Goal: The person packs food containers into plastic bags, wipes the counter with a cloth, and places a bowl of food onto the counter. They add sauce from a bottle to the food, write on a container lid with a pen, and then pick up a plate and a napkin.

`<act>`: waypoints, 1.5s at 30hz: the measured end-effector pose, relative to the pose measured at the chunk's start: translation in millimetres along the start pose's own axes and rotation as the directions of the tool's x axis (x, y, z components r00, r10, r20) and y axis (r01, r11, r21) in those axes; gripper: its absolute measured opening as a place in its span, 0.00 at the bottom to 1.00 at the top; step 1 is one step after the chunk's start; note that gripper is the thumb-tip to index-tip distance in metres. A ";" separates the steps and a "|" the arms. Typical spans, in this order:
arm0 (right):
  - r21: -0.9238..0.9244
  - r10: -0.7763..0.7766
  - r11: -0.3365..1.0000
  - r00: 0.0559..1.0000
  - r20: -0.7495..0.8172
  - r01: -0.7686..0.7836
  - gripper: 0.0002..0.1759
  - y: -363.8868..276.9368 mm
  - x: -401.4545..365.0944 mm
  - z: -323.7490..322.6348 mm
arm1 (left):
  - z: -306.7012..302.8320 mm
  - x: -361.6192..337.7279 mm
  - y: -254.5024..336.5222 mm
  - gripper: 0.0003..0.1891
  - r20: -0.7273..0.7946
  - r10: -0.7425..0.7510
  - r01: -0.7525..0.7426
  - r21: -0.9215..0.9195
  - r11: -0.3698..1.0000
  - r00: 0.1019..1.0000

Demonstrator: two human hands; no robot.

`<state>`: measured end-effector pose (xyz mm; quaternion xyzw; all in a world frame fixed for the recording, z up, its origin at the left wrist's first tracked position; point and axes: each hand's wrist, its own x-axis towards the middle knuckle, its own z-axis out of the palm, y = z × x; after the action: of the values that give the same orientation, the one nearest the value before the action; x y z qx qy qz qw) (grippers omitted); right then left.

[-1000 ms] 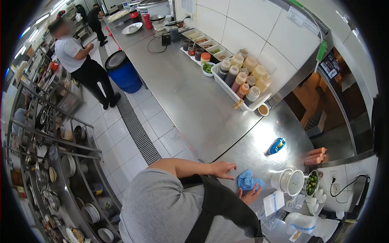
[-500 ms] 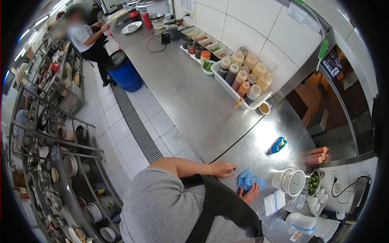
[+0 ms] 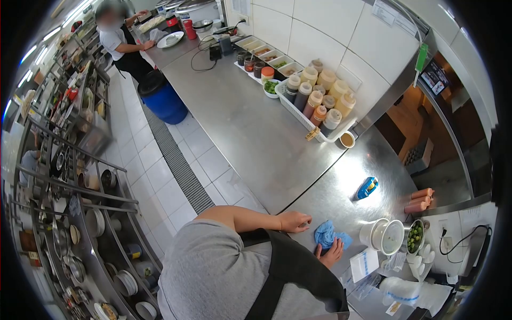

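My left hand [image 3: 295, 221] rests on the steel counter [image 3: 298, 246] near its front edge, fingers curled in and nothing visible in them. A crumpled blue cloth [image 3: 326, 233] lies just to the right of it. My right hand [image 3: 332, 253] is on the near side of this cloth, thumb and fingers pressed around its lower part. Farther along the counter is a small blue and yellow packaged item [image 3: 367, 189]. White round tubs [image 3: 392, 238] stand to the right of the cloth, with a white and blue packet [image 3: 364, 264] in front of them.
A white basket [image 3: 298, 114] of squeeze bottles stands by the wall, beside a cup of brown sauce [image 3: 347, 140]. A metal container of green fruit [image 3: 414, 237] sits at right. A blue barrel [image 3: 164, 101] and another person [image 3: 125, 45] are at far left. Shelves [image 3: 101, 234] hold dishes.
The other person has shifted and now has a hand on the far end of the counter. The view has tilted slightly. My hands and the blue cloth stay nearly still.
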<state>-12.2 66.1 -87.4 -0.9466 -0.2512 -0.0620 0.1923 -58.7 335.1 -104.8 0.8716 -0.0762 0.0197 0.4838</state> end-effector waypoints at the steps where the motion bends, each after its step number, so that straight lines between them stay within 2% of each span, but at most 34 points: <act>1: 0.001 -0.001 1.000 1.000 0.000 0.001 0.41 0.4 -0.3 0.4 | 0.1 0.1 -0.1 0.13 0.002 -0.004 0.004 -0.002 1.000 1.000; 5: -0.001 0.002 1.000 1.000 -0.001 -0.002 0.42 3.5 -0.9 3.5 | 0.4 0.1 -0.8 0.13 0.004 -0.011 0.011 -0.007 1.000 1.000; 8: 0.008 -0.003 1.000 1.000 -0.009 0.003 0.42 6.5 -1.0 6.6 | 6.8 0.1 -9.3 0.13 -0.061 0.070 -0.070 0.005 0.998 0.996; 24: -0.035 -0.012 0.999 1.000 0.027 0.013 0.43 10.6 -0.4 3.1 | -3.5 2.0 0.9 0.15 0.012 0.003 -0.002 -0.033 0.999 1.000; 27: 0.114 0.038 0.993 0.996 -0.080 -0.028 0.43 2.2 2.2 -1.5 | -6.0 3.4 4.9 0.16 0.026 -0.001 0.002 -0.035 0.999 1.000; 30: 0.144 0.042 0.989 0.992 -0.115 -0.025 0.43 -1.2 2.6 -0.8 | -3.2 0.2 -0.1 0.17 0.022 0.008 -0.007 -0.035 0.999 1.000; 36: 0.007 0.010 1.000 0.999 -0.031 -0.010 0.42 6.3 1.3 5.3 | -5.6 1.6 1.5 0.19 0.024 0.012 -0.012 -0.026 1.000 1.000; 45: 0.014 0.033 0.999 0.999 -0.009 -0.033 0.41 4.3 1.7 2.7 | -8.4 1.7 3.9 0.21 0.026 0.034 -0.034 -0.030 0.999 0.999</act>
<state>-8.5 64.6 -90.9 -0.9490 -0.2350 -0.0614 0.2010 -57.3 340.0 -96.9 0.8631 -0.0976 0.0154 0.4952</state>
